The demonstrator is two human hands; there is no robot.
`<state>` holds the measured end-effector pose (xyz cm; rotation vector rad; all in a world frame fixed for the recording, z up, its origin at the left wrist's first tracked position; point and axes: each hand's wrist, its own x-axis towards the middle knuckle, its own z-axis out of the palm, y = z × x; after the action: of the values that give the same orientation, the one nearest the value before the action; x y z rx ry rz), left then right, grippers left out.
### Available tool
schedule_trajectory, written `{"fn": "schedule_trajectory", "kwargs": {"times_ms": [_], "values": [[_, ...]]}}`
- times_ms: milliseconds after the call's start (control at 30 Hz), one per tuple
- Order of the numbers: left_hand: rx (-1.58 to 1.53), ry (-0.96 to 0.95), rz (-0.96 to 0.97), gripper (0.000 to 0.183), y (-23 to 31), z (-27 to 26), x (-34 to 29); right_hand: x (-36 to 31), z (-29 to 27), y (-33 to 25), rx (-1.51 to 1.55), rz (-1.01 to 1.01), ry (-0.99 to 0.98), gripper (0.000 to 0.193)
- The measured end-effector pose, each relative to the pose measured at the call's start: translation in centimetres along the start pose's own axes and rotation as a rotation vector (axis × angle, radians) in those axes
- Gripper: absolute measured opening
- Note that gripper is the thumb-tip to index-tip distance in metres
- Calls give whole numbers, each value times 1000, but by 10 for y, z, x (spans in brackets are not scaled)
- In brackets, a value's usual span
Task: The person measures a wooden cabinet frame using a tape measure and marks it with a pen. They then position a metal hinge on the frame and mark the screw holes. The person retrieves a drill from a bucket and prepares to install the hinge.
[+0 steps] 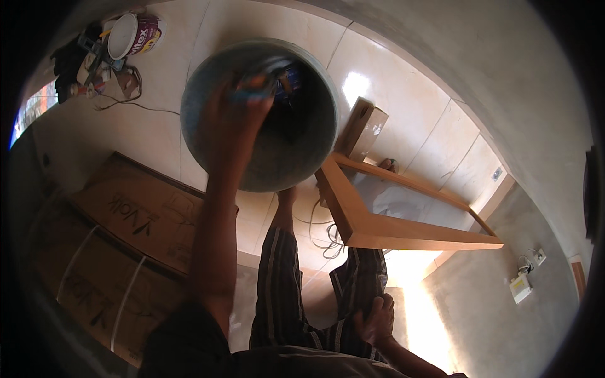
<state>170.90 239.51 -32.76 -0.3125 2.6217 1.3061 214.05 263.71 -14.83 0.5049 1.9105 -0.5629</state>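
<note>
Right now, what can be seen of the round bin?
The round bin is dull grey-green, apparently plastic, with a circular rim and deep, shadowed interior. Its open mouth faces up; the base is hidden. It appears to stand on the tiled floor. The left hand is over the mouth, blurred; contact with the wall cannot be told. A blue item shows inside. Beside it, toward the picture's right, is a wooden frame.

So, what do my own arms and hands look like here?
A plain dark sleeve covers your upper left arm and ends near the elbow, leaving the forearm bare. The visible part of your right forearm is bare too. Neither your left hand nor your right hand wears a glove. The left is blurred, so I can't rule out rings.
</note>
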Motion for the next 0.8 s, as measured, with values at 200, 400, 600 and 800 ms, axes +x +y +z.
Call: {"fn": "schedule_trajectory", "kwargs": {"times_ms": [200, 400, 600, 800], "values": [[-919, 174, -485, 42, -48, -55, -221, 21, -42, -21, -55, -171, -198, 30], [-827, -280, -879, 49, -76, 24, -303, 85, -128, -220, 80, -508, -292, 14], [-325, -785, -838, 84, -94, 51, -296, 282, -117, -344, -215, -599, 397, 24], [-299, -1128, -785, 89, -95, 29, -278, 466, -79, -302, -678, -527, 205, 30]]}}
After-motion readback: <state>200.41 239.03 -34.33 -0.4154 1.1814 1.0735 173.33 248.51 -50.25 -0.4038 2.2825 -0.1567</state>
